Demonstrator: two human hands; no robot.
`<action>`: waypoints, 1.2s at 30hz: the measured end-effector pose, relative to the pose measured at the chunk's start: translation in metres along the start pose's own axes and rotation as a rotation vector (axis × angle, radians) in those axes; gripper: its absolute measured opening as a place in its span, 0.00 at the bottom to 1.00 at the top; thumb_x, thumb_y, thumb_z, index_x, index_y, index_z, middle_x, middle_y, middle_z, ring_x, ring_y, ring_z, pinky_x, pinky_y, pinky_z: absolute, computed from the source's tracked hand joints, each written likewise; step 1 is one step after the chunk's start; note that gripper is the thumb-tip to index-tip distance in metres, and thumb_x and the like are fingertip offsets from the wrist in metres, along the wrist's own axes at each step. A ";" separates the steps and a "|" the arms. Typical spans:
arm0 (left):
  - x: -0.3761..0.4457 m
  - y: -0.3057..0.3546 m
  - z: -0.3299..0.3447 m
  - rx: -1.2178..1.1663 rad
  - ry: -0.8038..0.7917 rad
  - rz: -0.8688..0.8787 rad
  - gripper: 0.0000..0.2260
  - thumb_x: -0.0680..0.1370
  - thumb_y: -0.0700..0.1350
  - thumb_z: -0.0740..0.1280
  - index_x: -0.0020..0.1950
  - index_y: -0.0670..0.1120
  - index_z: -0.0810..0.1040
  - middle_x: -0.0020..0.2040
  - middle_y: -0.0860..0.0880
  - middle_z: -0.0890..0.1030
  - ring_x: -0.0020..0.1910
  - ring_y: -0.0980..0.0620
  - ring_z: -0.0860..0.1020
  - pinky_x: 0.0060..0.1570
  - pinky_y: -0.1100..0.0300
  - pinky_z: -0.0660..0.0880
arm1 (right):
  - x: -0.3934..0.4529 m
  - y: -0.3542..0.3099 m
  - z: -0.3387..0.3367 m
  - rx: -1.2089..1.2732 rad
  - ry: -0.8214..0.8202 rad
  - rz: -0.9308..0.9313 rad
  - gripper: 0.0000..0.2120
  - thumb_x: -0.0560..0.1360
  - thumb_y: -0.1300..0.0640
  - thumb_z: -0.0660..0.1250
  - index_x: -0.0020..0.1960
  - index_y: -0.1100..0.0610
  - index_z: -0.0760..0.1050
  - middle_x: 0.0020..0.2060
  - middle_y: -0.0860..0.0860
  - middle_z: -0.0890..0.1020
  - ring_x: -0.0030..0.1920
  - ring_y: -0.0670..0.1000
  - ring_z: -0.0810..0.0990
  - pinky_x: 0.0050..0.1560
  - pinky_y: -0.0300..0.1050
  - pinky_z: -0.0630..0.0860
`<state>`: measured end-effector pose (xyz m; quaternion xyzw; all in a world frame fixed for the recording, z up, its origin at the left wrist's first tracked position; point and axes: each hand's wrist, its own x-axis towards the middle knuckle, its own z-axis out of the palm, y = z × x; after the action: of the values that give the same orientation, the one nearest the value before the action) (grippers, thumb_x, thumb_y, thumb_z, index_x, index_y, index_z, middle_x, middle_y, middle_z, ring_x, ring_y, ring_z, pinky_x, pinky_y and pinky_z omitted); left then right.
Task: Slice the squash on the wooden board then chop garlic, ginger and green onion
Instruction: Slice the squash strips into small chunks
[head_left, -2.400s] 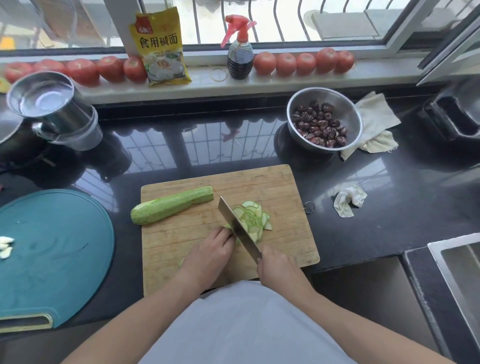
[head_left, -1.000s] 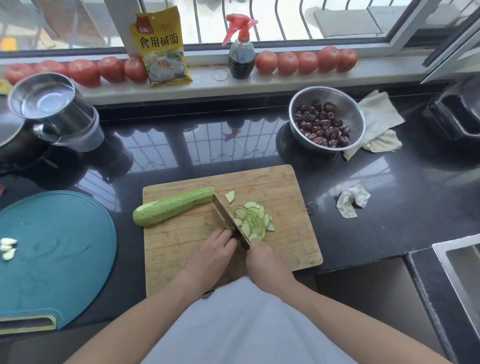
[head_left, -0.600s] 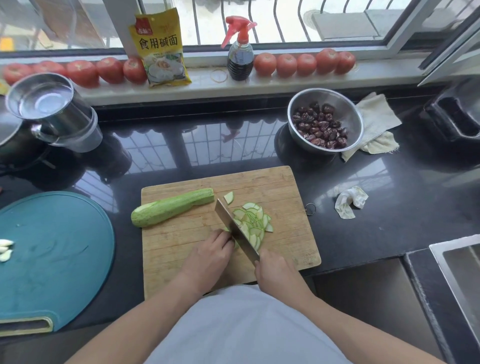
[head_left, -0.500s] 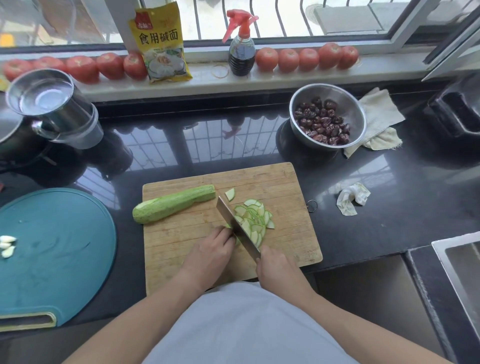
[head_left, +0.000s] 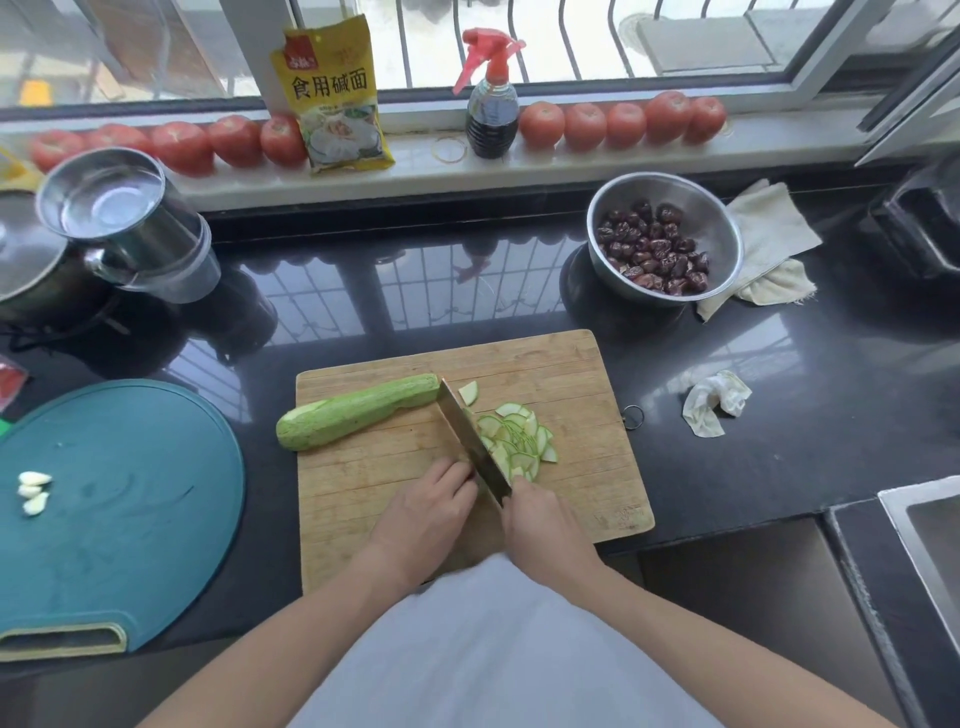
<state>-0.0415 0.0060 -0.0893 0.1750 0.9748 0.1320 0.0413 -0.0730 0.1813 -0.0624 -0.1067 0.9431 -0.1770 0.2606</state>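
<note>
On the wooden board (head_left: 571, 364) lies a long pale-green squash half (head_left: 358, 410), at its back left. A fanned pile of thin squash slices (head_left: 519, 441) sits mid-board, with one stray slice (head_left: 469, 392) behind it. My right hand (head_left: 540, 525) grips the handle of a knife (head_left: 470, 441), whose blade runs diagonally just left of the pile, its tip by the squash half's cut end. My left hand (head_left: 431, 514), fingers curled, holds down the piece being cut beside the blade; that piece is hidden under it. A few peeled garlic cloves (head_left: 34, 491) lie on the teal board (head_left: 130, 493).
A steel bowl of red dates (head_left: 660, 244) and a cloth (head_left: 769, 234) stand back right, a crumpled tissue (head_left: 714, 400) right of the board. A steel jug (head_left: 119, 218) is back left. Tomatoes (head_left: 618, 122), a yellow packet (head_left: 332, 98) and a spray bottle (head_left: 491, 104) line the sill. A sink edge (head_left: 924, 525) is at right.
The knife has gone back and forth in slicing strokes and now reaches further forward, its tip by the squash half. A stray slice appeared behind the pile. My left hand stayed put.
</note>
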 end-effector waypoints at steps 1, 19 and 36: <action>-0.002 -0.001 0.001 0.005 0.004 0.009 0.12 0.73 0.35 0.65 0.55 0.42 0.80 0.55 0.46 0.79 0.54 0.46 0.77 0.36 0.57 0.79 | -0.003 0.003 -0.002 0.025 0.011 0.004 0.06 0.80 0.57 0.55 0.44 0.52 0.62 0.41 0.55 0.78 0.41 0.61 0.77 0.36 0.51 0.66; -0.001 -0.001 0.001 0.016 -0.007 -0.017 0.18 0.67 0.34 0.75 0.55 0.43 0.82 0.52 0.48 0.80 0.53 0.47 0.79 0.29 0.60 0.78 | -0.027 0.005 -0.016 -0.133 -0.057 -0.047 0.04 0.77 0.61 0.55 0.45 0.54 0.63 0.38 0.50 0.72 0.37 0.56 0.68 0.36 0.50 0.62; -0.001 0.002 -0.008 0.022 -0.007 -0.027 0.15 0.66 0.33 0.76 0.51 0.43 0.82 0.50 0.47 0.81 0.52 0.46 0.80 0.30 0.58 0.79 | -0.023 0.020 -0.004 -0.065 0.004 -0.087 0.04 0.79 0.55 0.55 0.45 0.51 0.62 0.38 0.50 0.74 0.37 0.56 0.69 0.35 0.50 0.62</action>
<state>-0.0408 0.0054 -0.0810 0.1630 0.9783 0.1200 0.0447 -0.0584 0.2078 -0.0568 -0.1557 0.9434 -0.1574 0.2471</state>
